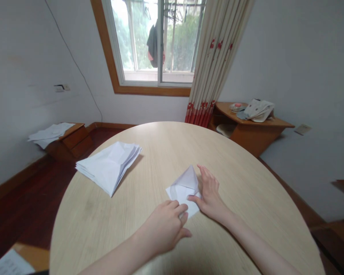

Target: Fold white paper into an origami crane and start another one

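A small white sheet of paper [184, 187], partly folded with one flap raised to a point, lies on the round wooden table [246, 183]. My left hand [164, 227] rests at its near edge with fingers curled, pinching the paper's lower corner. My right hand [209, 193] lies flat along the paper's right side, fingers stretched out and pressing it down.
A stack of several folded white sheets [110, 165] sits on the table to the left. A low wooden cabinet with papers [60, 133] stands by the left wall, a wooden side table with bags [252, 118] at the right, a window and curtain [215, 57] behind.
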`<action>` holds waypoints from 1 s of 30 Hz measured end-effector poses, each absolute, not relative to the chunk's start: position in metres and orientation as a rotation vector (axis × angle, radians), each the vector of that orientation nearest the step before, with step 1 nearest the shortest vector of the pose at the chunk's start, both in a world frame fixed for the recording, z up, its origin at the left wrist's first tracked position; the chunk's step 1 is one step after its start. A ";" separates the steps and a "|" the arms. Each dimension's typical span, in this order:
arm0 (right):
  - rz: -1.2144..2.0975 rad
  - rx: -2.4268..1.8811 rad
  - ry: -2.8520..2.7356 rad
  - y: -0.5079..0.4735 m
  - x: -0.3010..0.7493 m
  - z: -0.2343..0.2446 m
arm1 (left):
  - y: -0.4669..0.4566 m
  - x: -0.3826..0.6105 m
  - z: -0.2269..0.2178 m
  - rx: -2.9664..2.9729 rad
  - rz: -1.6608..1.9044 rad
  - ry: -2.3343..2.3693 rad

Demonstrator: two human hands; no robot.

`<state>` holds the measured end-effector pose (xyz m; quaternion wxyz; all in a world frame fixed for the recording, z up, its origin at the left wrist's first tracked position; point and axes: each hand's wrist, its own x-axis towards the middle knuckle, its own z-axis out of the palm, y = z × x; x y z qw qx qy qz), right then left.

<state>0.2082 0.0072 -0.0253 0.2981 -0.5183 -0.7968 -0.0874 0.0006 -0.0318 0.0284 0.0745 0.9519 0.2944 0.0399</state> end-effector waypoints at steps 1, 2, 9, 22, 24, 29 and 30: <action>-0.211 -1.403 -2.100 0.007 0.207 -0.026 | -0.031 0.000 0.028 2.857 0.132 0.872; -0.189 -1.416 -2.086 0.007 0.206 -0.026 | -0.030 0.000 0.027 2.854 0.147 0.862; -0.223 -1.406 -2.062 0.006 0.197 -0.025 | -0.028 0.000 0.026 2.812 0.212 0.823; -0.417 -1.534 -2.064 0.012 0.188 -0.019 | -0.024 0.000 0.021 2.709 0.232 0.746; -0.446 -1.547 -2.071 0.012 0.186 -0.019 | -0.024 0.000 0.019 2.700 0.235 0.760; -0.527 -1.546 -2.115 0.010 0.190 -0.015 | -0.024 -0.001 0.018 2.646 0.266 0.790; -0.528 -1.541 -2.130 0.010 0.193 -0.014 | -0.024 -0.001 0.018 2.633 0.270 0.785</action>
